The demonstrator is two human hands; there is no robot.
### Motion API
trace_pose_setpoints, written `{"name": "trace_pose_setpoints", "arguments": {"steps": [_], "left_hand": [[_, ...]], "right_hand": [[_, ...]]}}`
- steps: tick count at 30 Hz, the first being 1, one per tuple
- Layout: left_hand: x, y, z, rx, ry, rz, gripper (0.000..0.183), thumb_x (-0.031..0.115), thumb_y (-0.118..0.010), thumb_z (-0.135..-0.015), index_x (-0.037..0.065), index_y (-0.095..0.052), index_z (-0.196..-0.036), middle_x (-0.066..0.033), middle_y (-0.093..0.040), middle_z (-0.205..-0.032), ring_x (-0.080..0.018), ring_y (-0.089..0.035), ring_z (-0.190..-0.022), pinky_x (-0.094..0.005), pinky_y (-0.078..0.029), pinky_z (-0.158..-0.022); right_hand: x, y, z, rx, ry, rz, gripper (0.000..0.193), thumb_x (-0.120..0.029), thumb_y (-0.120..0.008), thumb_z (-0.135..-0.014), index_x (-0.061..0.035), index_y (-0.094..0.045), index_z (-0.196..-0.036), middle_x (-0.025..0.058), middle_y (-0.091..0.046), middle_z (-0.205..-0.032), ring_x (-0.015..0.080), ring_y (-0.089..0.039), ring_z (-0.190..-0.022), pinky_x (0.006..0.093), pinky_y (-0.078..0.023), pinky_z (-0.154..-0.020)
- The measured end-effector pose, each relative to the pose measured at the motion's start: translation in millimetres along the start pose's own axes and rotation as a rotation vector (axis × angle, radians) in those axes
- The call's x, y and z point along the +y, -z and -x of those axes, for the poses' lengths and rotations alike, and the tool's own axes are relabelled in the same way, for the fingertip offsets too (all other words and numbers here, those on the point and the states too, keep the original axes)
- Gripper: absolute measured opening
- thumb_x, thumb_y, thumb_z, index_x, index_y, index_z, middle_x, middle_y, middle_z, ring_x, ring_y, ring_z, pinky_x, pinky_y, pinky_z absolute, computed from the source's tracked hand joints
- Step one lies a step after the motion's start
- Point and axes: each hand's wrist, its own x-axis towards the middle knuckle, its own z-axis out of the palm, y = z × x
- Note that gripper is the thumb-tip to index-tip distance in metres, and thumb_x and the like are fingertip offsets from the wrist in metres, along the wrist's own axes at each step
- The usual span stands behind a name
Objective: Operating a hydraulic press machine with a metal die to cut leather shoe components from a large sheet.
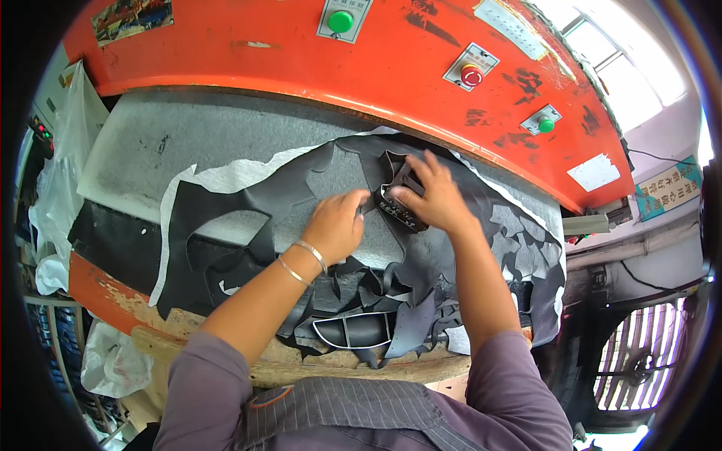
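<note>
A black sheet of leather (226,218), full of cut-out holes, lies over a white backing on the grey bed of an orange press (301,52). My left hand (335,223), with two thin bangles at the wrist, rests on the sheet and pinches the edge of a small black cutting die (398,209). My right hand (432,197) lies on top of the same die, fingers spread toward the press head. A second black cutting die (353,331) with metal ribs sits at the near edge of the bed, apart from both hands.
Green (340,21) and red (471,75) buttons sit on the press head just above the hands. Leather offcuts (526,248) pile up on the right. White plastic bags (64,173) hang on the left. A fan grille (639,361) stands at the lower right.
</note>
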Motion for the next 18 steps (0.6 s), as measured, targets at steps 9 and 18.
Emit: {"name": "trace_pose_setpoints", "arguments": {"steps": [9,18], "left_hand": [[-17,-18,-11,0.134,-0.091,-0.143,0.036,0.000,-0.051,-0.080,0.000,-0.045,-0.116,-0.0153,-0.061,-0.116,-0.0331,-0.054,-0.111,-0.0429,-0.037,-0.101],[-21,-24,-7,0.104,-0.047,-0.137,0.039,0.005,-0.052,-0.081,0.002,-0.043,-0.118,-0.0133,-0.059,-0.122,-0.0286,-0.051,-0.119,-0.0440,-0.031,-0.106]], "right_hand": [[13,19,-72,-0.416,0.751,0.294,0.010,-0.014,-0.060,-0.081,-0.0104,-0.067,-0.087,0.0075,-0.066,-0.104,0.0254,-0.057,-0.109,0.0414,-0.041,-0.097],[21,-32,25,0.129,-0.613,-0.279,0.037,-0.034,-0.067,-0.080,0.0011,-0.066,-0.070,0.0219,-0.064,-0.068,0.0345,-0.065,-0.066,0.0401,-0.050,-0.065]]}}
